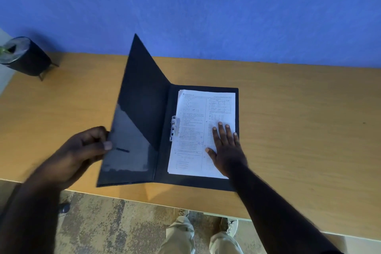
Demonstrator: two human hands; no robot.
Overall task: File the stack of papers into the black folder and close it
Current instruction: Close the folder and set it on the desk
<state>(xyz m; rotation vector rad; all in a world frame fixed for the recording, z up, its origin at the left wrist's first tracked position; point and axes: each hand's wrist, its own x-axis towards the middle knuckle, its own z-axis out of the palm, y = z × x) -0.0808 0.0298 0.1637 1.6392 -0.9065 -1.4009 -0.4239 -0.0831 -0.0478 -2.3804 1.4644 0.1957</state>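
The black folder [162, 150] lies open on the wooden table [299, 130]. Its right half is flat and its left cover [140, 97] is raised at a slant. The stack of printed papers [193, 130] rests on the right half, with a metal clip [174, 128] over its left edge. My left hand [82, 150] pinches the outer edge of the raised cover, thumb on the shiny inner pocket. My right hand [224, 144] lies flat on the papers, fingers spread, and holds nothing.
A dark round pot [24, 55] with a small plant stands at the table's back left corner. A blue wall [206, 6] runs behind the table. The table's front edge is near me, with my legs and shoes [206, 231] on the carpet below.
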